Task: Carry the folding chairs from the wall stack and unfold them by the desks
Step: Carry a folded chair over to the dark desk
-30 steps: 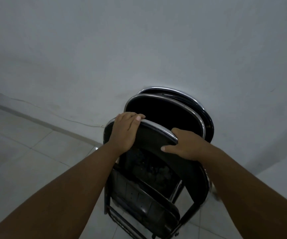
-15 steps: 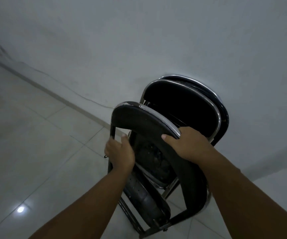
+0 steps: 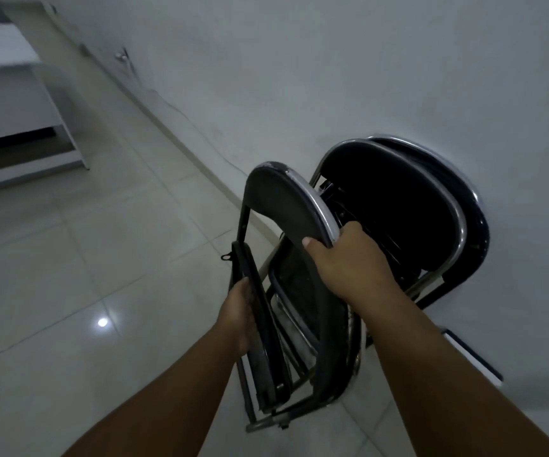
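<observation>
- The left hand (image 3: 238, 311) is wrapped round the dark edge of the folded seat, with its fingertips hidden behind it.
- The right hand (image 3: 349, 265) is curled over the chrome tube rim of the backrest, thumb pressed on the padded face.
- Between them the folding chair (image 3: 279, 206) is folded flat and tilted, just in front of the wall stack. I cannot tell whether its feet touch the floor.
- The wall stack (image 3: 398, 206) has rounded black padded backs edged in shiny tubing, leaning on the matte grey wall (image 3: 332, 61).
- Glossy pale floor tiles (image 3: 68, 258) catch a spot of light.
- A thin cable (image 3: 180, 113) trails along the skirting.
- A white desk (image 3: 9, 94) stands far left.
</observation>
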